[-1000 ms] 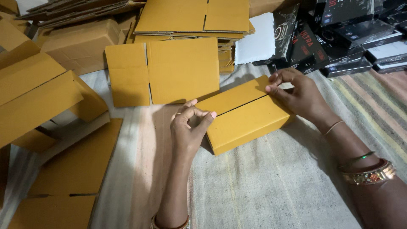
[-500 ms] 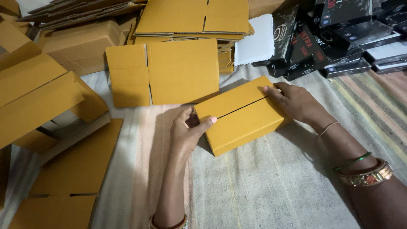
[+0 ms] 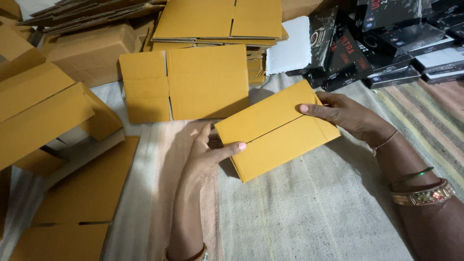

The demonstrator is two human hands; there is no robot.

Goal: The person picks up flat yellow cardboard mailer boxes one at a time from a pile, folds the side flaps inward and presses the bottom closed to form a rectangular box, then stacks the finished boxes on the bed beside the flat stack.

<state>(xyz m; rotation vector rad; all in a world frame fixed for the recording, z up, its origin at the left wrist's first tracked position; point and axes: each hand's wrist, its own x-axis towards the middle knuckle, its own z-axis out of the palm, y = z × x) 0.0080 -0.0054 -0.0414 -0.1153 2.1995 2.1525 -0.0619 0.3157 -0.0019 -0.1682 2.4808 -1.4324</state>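
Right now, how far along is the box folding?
Done: the small yellow box has both top flaps folded shut, meeting at a seam. In hand: the left hand and right hand press the seam's two ends; no tape shows on it. Left: flat blanks lie beyond, and black product boxes sit unpacked at the far right.

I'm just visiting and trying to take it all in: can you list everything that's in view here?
Closed carton: one, yellow-brown, centre, held at both ends, flaps meeting in a seam.
Flat carton blank: one, yellow-brown, lying just behind it.
Stack of flat blanks: several, yellow-brown, top centre.
Folded cartons: several, yellow-brown, left side.
Flat blanks: a few, yellow-brown, lower left.
Black product boxes: many, black, piled top right.
White sheet: one, beside the black boxes.
Woven mat: one, beige, striped at the right.
Bangles: green and gold, right wrist.
Left hand: carton's left end.
Right hand: carton's right end.
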